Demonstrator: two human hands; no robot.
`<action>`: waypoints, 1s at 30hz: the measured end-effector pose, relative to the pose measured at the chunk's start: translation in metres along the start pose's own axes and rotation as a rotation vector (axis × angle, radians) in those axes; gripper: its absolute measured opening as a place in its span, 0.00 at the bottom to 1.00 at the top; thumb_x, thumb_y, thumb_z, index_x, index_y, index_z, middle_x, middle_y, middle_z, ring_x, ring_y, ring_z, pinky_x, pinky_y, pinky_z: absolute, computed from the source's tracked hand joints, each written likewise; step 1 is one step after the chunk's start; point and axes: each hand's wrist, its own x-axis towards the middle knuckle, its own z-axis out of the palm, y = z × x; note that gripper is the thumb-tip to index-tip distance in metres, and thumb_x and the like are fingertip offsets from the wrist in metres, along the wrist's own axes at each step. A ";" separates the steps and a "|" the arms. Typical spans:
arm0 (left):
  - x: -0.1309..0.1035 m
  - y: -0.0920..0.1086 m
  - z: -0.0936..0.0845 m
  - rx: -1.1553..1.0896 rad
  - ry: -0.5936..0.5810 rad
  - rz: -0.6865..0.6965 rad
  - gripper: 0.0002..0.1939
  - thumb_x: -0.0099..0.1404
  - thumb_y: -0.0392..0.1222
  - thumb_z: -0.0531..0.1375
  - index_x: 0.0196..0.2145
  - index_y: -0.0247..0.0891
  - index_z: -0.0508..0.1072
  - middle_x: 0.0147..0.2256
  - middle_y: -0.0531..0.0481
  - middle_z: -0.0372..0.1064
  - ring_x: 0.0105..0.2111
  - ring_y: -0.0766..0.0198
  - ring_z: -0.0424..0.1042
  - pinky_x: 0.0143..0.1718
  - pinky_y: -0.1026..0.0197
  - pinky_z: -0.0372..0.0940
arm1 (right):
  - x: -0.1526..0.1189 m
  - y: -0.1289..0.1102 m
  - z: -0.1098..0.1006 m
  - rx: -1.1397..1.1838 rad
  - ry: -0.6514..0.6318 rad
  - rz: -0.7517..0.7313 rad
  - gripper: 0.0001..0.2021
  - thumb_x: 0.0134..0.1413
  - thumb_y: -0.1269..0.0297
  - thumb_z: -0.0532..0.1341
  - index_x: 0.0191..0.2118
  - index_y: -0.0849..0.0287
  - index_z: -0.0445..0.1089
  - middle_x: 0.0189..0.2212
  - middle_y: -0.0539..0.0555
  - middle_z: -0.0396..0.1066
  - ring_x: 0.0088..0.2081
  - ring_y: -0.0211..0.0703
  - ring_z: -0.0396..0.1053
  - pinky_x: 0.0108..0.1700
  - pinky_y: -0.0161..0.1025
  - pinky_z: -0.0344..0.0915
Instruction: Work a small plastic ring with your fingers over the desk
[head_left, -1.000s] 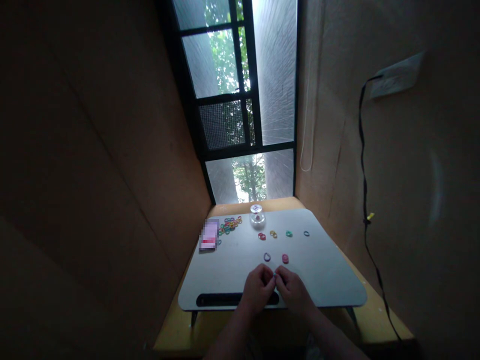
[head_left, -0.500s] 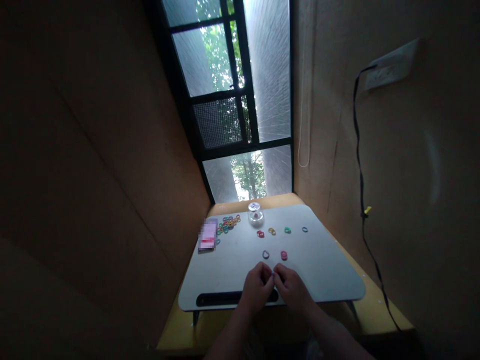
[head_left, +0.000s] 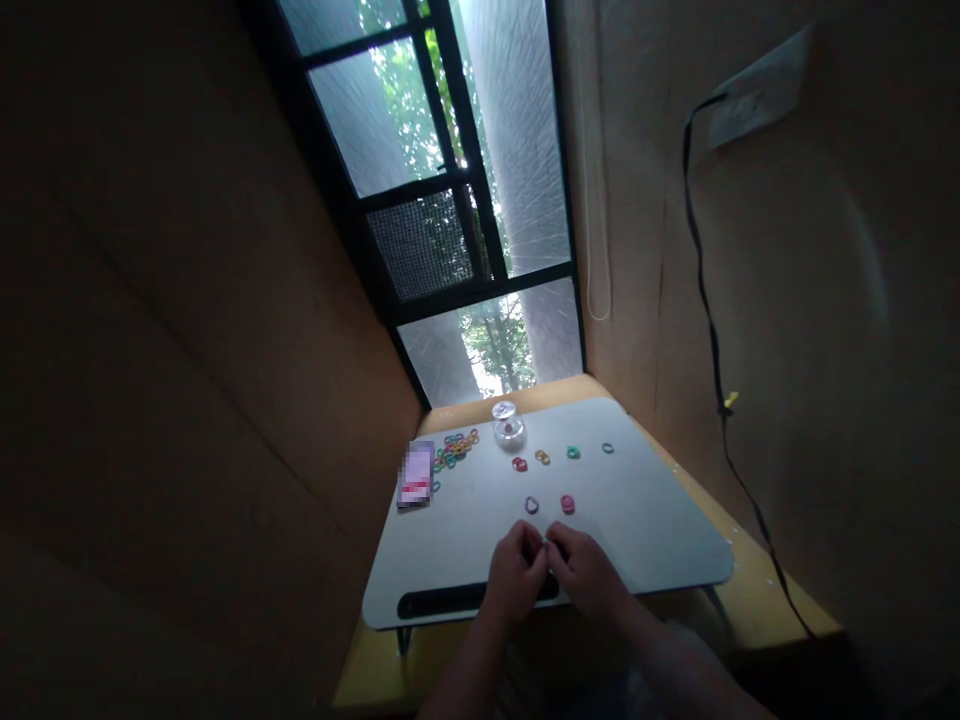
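My left hand (head_left: 516,576) and my right hand (head_left: 583,572) meet fingertip to fingertip over the near edge of a small white lap table (head_left: 660,540). They pinch something tiny between them; it looks like a small band, too small to tell for sure. Just beyond my fingers lie a purple band (head_left: 532,505) and a pink band (head_left: 568,504). Farther back a row of single bands runs red (head_left: 519,464), yellow (head_left: 542,457), green (head_left: 573,452), blue (head_left: 607,448).
A pile of coloured bands (head_left: 454,447) lies at the far left beside a pink packet (head_left: 417,475). A small clear container (head_left: 508,428) stands at the back. Walls close in on both sides; a window (head_left: 465,200) is ahead. A black cable (head_left: 709,320) hangs on the right wall.
The view has tilted and shifted slightly. My hands stay together at the table's near edge, still pinching the small item.
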 end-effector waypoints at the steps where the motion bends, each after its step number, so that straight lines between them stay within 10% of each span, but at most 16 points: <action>1: 0.000 0.000 0.000 -0.004 -0.001 -0.003 0.05 0.60 0.38 0.58 0.29 0.38 0.64 0.24 0.57 0.61 0.24 0.69 0.59 0.27 0.66 0.54 | 0.000 0.000 0.000 0.002 -0.001 0.000 0.09 0.59 0.66 0.51 0.27 0.57 0.59 0.23 0.47 0.64 0.26 0.38 0.62 0.30 0.35 0.52; 30: 0.000 -0.005 0.002 -0.010 0.009 0.011 0.03 0.60 0.37 0.58 0.30 0.38 0.65 0.24 0.56 0.63 0.24 0.69 0.59 0.27 0.66 0.53 | 0.002 0.001 0.002 0.014 0.019 0.005 0.09 0.58 0.65 0.52 0.26 0.57 0.59 0.22 0.47 0.63 0.25 0.38 0.61 0.29 0.34 0.52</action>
